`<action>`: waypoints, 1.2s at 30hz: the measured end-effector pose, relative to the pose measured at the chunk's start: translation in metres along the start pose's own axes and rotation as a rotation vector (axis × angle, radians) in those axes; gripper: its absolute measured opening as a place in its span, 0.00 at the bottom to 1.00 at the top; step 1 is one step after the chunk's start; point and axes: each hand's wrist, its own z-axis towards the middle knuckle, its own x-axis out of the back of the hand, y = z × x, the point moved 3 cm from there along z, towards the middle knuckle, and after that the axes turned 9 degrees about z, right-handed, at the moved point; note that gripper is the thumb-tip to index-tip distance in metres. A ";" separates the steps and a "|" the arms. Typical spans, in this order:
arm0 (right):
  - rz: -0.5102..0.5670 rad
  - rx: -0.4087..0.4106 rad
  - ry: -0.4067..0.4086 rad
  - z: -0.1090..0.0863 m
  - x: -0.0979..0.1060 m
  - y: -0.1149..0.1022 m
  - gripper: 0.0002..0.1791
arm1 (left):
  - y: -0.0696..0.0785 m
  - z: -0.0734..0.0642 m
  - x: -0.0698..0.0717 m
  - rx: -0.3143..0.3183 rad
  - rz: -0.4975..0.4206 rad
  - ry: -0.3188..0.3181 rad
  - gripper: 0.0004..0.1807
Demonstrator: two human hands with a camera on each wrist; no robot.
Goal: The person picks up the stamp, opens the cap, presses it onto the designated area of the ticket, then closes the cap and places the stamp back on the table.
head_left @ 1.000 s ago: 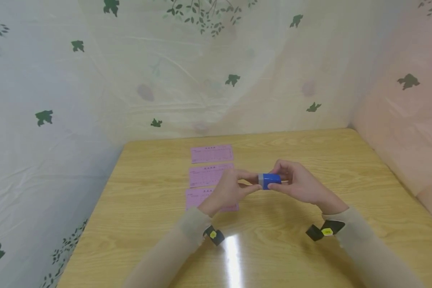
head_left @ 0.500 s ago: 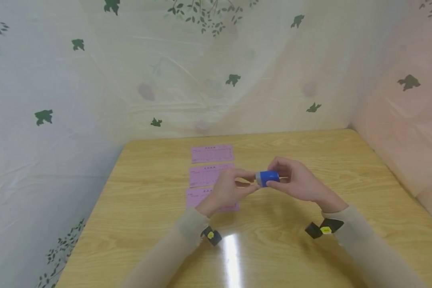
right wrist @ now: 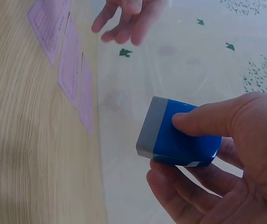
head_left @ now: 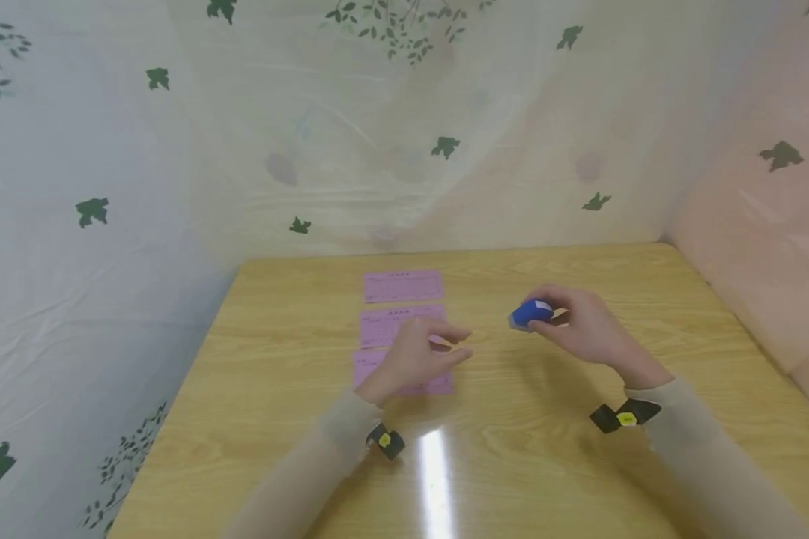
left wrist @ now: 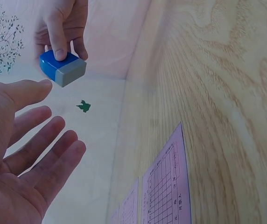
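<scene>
My right hand [head_left: 589,326] holds a small blue stamp with a grey end [head_left: 531,314] above the table. In the right wrist view, the thumb lies on top of the blue stamp [right wrist: 185,144] and fingers curl beneath; its grey end points away from the palm. To the left, apart from the stamp, my left hand [head_left: 414,355] hovers with loose, parted fingers and nothing between them. The left wrist view shows that hand [left wrist: 12,154] below the stamp, not touching it. Under the left hand lies the nearest pink form [head_left: 365,364], partly hidden by it.
Beyond it lie a middle pink form [head_left: 377,327] and a far pink form [head_left: 402,287], in one column on the wooden table [head_left: 283,359]. A patterned sheet [head_left: 350,187] hangs behind the table and along both sides. Light glares on the tabletop near the front.
Both hands were on the stamp; the left hand has let go. The right hand has moved right and slightly up with the stamp, now tilted. The left hand has drawn slightly left.
</scene>
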 end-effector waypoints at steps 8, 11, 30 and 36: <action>-0.064 -0.106 -0.028 0.001 0.010 0.011 0.15 | -0.002 -0.002 0.002 0.008 0.006 0.008 0.15; -0.077 -0.134 -0.036 0.001 0.011 0.020 0.15 | -0.004 -0.002 0.002 -0.001 0.000 0.006 0.15; -0.182 -0.297 -0.133 0.003 0.011 0.070 0.14 | -0.009 -0.006 0.006 0.003 -0.001 -0.003 0.13; -0.190 -0.326 -0.156 0.004 0.007 0.079 0.14 | -0.011 -0.006 0.007 0.017 0.004 -0.007 0.13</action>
